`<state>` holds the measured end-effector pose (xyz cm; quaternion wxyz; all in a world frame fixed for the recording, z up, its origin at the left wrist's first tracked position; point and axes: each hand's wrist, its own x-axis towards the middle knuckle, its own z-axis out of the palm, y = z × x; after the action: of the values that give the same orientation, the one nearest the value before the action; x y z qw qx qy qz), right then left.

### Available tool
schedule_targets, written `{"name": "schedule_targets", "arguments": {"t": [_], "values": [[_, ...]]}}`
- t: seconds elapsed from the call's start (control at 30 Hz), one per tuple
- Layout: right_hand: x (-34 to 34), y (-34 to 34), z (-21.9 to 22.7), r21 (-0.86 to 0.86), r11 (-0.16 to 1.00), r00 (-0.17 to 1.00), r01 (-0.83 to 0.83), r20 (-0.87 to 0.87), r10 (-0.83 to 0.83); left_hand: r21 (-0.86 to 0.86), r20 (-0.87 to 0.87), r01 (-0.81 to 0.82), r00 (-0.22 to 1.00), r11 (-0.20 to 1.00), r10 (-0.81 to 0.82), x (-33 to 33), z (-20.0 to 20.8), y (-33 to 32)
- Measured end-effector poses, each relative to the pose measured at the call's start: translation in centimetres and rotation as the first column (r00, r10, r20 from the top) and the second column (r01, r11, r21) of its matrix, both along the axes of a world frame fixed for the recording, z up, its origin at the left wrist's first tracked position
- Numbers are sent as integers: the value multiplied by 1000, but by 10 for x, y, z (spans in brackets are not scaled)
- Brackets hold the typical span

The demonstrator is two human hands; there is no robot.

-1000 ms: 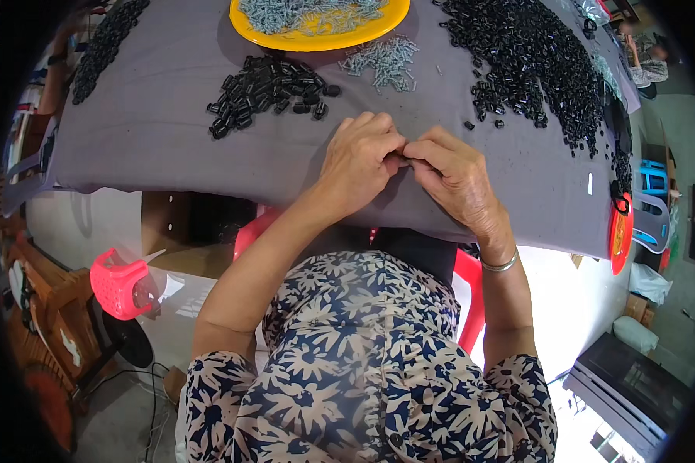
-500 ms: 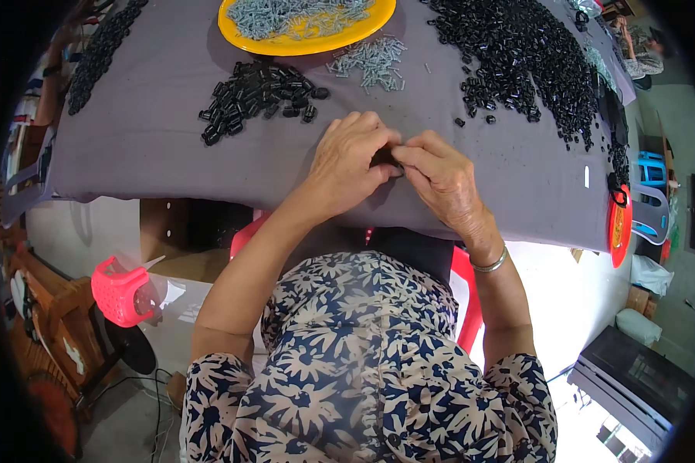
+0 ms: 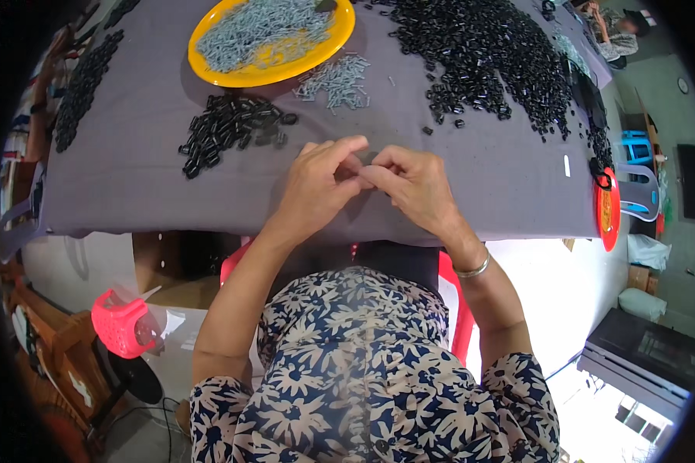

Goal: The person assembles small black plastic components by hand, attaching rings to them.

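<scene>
My left hand (image 3: pixel 313 185) and my right hand (image 3: pixel 418 185) meet above the near part of the table. The right thumb and forefinger are pinched together, their tips against the left fingers. My left fingers are curled, with the thumb beneath the forefinger. Whatever lies between the fingertips is too small and hidden to make out. Just beyond my left hand lies a small heap of black cylindrical plastic parts (image 3: pixel 222 131). Farther back, a yellow plate (image 3: pixel 201 65) holds many grey screws (image 3: pixel 259 35), and a loose pile of similar screws (image 3: pixel 336 83) lies beside it.
A large spread of black parts (image 3: pixel 479 62) covers the far right of the grey tablecloth (image 3: pixel 116 185). Another dark row (image 3: pixel 89 85) runs along the left. A red plate (image 3: pixel 608 212) stands at the right edge. A pink chair (image 3: pixel 123 328) is at lower left.
The view has shifted, so the table's things sit lower and more to the left. My hands remain together; the dark piece seen between them before no longer shows clearly.
</scene>
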<state>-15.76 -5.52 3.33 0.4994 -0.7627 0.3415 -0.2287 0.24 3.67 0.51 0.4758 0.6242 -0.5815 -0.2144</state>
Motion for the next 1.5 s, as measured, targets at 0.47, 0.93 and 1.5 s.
{"name": "schedule_targets", "arguments": {"t": [0.47,0.93,1.5], "values": [[16,-39,29,599,788,855,-145,-325,405,88,17,60,998,994,-62,2,9,-6],[9,-29,27,487,856,880,-175,-312,357,-56,-4,22,1000,998,-22,4,-12,-2],[-34,-65,2,-671,741,983,-38,-157,-92,-201,87,-503,846,841,526,29,5,9]]}}
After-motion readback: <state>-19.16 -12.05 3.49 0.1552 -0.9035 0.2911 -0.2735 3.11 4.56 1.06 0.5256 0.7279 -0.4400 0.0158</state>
